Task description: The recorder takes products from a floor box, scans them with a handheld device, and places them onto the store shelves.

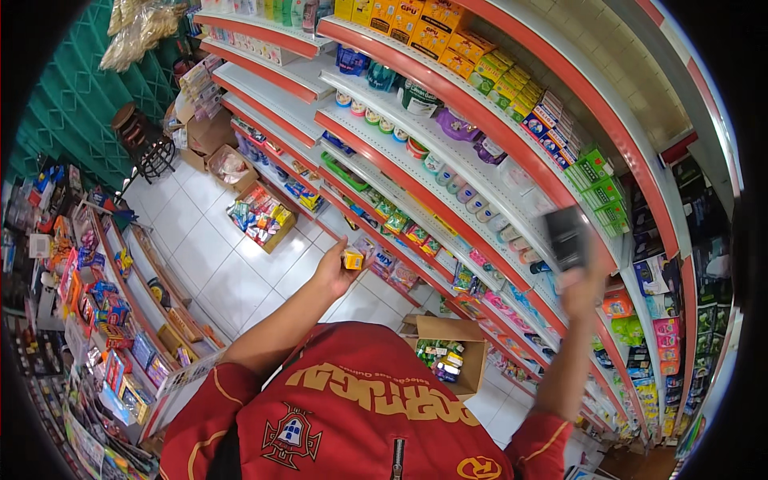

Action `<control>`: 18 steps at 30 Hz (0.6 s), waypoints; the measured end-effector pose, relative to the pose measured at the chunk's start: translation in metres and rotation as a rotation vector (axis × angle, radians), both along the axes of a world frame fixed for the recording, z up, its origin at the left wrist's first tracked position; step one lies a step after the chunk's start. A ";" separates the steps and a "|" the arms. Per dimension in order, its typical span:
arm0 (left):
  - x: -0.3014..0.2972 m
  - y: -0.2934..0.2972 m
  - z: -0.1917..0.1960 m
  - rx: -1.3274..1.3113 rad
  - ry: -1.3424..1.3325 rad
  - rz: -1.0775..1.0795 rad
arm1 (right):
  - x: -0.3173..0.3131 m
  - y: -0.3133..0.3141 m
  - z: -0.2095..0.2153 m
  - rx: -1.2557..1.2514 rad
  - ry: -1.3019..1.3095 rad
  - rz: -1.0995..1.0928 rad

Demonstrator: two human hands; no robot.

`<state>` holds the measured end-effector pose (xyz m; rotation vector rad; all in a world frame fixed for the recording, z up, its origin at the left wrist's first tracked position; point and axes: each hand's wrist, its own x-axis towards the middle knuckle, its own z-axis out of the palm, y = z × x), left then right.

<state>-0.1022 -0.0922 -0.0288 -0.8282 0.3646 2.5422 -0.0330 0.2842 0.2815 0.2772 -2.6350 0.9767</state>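
Observation:
My left hand [333,274] is closed round a small yellow box [353,258], held out over the tiled floor beside the shelving. Raised on the right, my right hand [578,292] grips a dark, flat rectangular thing [565,238]. It is smeared by motion, and I cannot tell its exact kind. It is held up in front of the shelf [512,204] that carries tubs and bottles. Close to it stand stacked green boxes [598,188] on a higher shelf.
Long shelves with red edges curve along the right, bearing yellow boxes [438,30] and pouches. An open carton of mixed goods [262,214] sits on the white floor [210,272]. Another carton [472,364] holds small bottles near my body. A stocked low rack [120,320] lines the left.

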 end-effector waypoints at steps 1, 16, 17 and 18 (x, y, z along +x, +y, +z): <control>-0.001 0.005 0.010 -0.070 -0.024 -0.004 | 0.014 -0.009 -0.067 0.352 0.249 -0.028; 0.013 0.028 0.022 -0.419 0.019 -0.126 | 0.061 -0.150 -0.218 0.034 -0.348 0.076; 0.014 0.031 0.025 -0.444 0.009 -0.128 | 0.062 -0.148 -0.219 0.042 -0.354 0.075; 0.015 0.033 0.028 -0.468 -0.002 -0.130 | 0.063 -0.148 -0.220 0.052 -0.360 0.075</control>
